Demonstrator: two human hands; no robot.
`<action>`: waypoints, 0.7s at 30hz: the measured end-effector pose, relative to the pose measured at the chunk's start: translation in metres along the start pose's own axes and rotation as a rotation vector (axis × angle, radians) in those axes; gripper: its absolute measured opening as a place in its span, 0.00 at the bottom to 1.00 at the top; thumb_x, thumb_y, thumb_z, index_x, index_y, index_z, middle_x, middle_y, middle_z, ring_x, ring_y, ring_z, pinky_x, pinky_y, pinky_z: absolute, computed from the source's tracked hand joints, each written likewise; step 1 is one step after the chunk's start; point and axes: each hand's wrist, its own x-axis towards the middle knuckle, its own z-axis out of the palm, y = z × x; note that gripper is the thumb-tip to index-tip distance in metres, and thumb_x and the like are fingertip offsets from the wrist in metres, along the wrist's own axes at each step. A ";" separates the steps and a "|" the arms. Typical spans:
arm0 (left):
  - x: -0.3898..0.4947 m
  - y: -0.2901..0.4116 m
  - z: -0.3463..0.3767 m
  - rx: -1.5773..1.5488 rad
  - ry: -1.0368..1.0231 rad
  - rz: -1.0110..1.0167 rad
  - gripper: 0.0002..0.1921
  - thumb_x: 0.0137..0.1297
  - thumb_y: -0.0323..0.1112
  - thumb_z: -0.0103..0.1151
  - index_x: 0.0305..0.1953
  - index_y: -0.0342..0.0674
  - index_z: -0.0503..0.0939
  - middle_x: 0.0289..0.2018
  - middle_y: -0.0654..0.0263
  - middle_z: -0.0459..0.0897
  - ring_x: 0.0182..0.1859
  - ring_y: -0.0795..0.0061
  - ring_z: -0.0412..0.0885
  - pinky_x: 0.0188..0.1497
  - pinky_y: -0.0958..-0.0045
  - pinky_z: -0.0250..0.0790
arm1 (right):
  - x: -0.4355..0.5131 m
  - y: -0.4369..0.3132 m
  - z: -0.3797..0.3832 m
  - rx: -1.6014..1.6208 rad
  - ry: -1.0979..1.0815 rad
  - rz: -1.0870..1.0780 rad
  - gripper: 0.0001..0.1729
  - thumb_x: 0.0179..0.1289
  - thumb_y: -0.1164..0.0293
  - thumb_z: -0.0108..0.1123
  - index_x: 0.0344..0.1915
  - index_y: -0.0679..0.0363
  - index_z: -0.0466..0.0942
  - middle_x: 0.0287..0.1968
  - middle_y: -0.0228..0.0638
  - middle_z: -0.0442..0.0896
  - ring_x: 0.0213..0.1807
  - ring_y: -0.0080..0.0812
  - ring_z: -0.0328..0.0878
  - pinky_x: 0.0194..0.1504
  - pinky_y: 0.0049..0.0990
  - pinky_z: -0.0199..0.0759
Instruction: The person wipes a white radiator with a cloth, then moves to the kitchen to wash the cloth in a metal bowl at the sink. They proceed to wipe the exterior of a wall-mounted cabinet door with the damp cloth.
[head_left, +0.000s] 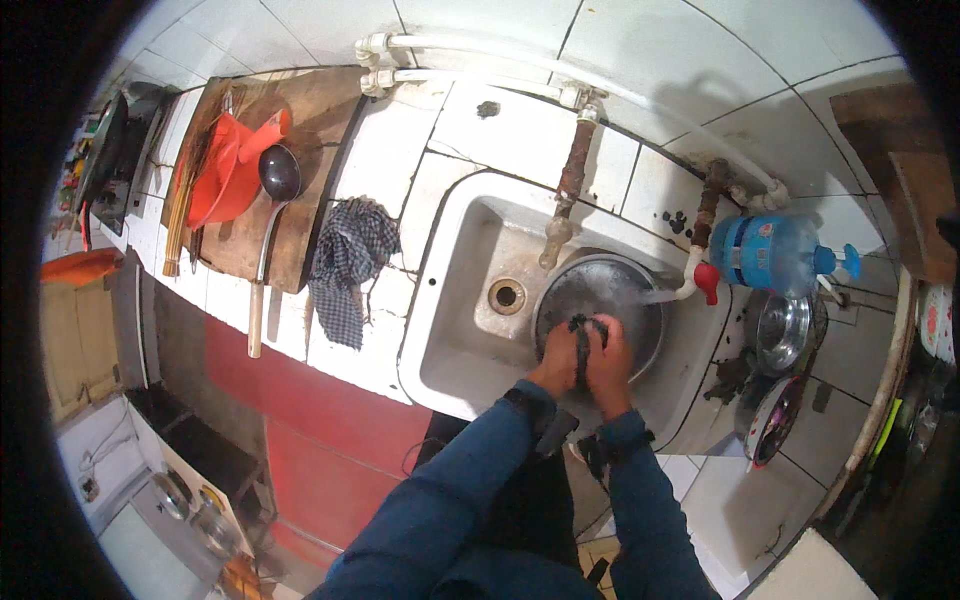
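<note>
My left hand (559, 360) and my right hand (609, 360) meet over a round metal basin (651, 352) in a white sink (442, 300). Between them they grip something dark, perhaps black fungus or a cloth; its kind is unclear. Water streams from the white tap with a red handle (706, 283) into the basin, whose contents look greyish. Left of the basin the sink's drain (507, 297) shows. A rusty pipe with a second spout (559, 229) reaches over the sink's back rim.
Left of the sink lie a checked cloth (352, 255) and a wooden board (307, 225) bearing a ladle (279, 174), chopsticks (180, 225) and an orange-red plastic scoop (225, 176). At right stand a blue plastic bottle (772, 255), a metal bowl (781, 334) and an enamel dish (772, 427).
</note>
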 end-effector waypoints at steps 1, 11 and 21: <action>-0.003 -0.001 0.005 0.180 0.045 0.060 0.16 0.77 0.33 0.54 0.60 0.32 0.77 0.47 0.59 0.87 0.45 0.62 0.87 0.47 0.60 0.79 | 0.011 0.006 0.009 -0.026 0.063 0.025 0.13 0.76 0.67 0.57 0.54 0.61 0.78 0.52 0.52 0.86 0.54 0.56 0.84 0.54 0.44 0.76; -0.011 0.027 0.009 -0.172 0.098 -0.204 0.27 0.78 0.46 0.57 0.72 0.48 0.64 0.63 0.61 0.77 0.65 0.64 0.76 0.60 0.53 0.76 | 0.066 0.098 0.024 -0.001 0.227 0.304 0.23 0.70 0.66 0.67 0.61 0.64 0.78 0.54 0.47 0.86 0.54 0.49 0.83 0.58 0.43 0.73; -0.005 0.007 0.024 -0.045 0.027 -0.091 0.18 0.80 0.43 0.53 0.63 0.44 0.78 0.57 0.60 0.84 0.57 0.67 0.82 0.59 0.63 0.74 | -0.010 0.006 -0.028 0.169 -0.162 0.113 0.14 0.76 0.63 0.61 0.48 0.63 0.81 0.47 0.37 0.85 0.51 0.34 0.81 0.57 0.34 0.73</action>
